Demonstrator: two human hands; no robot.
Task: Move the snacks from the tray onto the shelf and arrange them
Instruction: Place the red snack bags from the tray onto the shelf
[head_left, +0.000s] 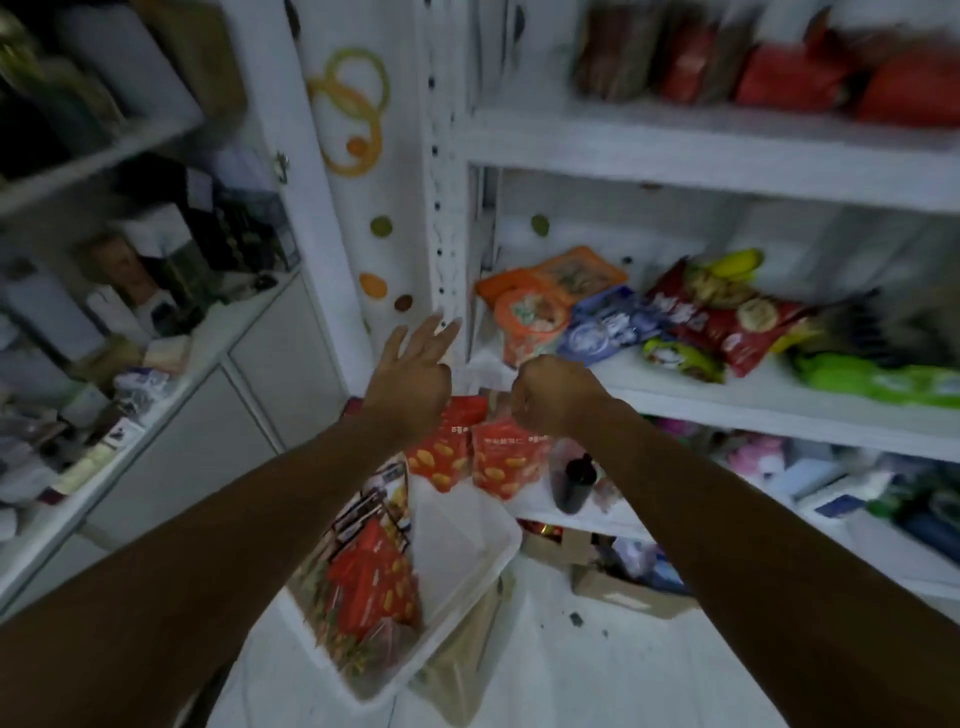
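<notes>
The fingers (434, 332) of the left hand (410, 382) were spread wide and held nothing, the tips raised near the white upright post (441, 218) of the shelving. The right hand (553, 397) was curled into a fist with its fingers pressed together; two red snack pouches (501, 460) hung just below it, and it seemed to pinch the nearer one by its top edge, though the knuckles hid the contact, so I cannot tell whether the second pouch was held too.

Both hands were up in front of the middle shelf (675, 384), where several packets already lay: an orange packet (530, 312) at the left, a blue packet (605, 327) beside it, a red packet (717, 312) further right, and green packets (872, 376) beyond. Below the forearms sat the white tray (467, 551), tilted in view, with more red snack packs (371, 592) piled at its left side; its right half was bare.

By my judgement the step in hand was carrying pouches from the tray up to the middle shelf, with the tray about half cleared. The next move would call for lifting the right hand over the shelf's front lip and setting the pouches down in the free strip in front of the orange packet, then using the free left hand to square them against their neighbours. The pouches are limp, so they would likely slump unless laid flat or propped.
</notes>
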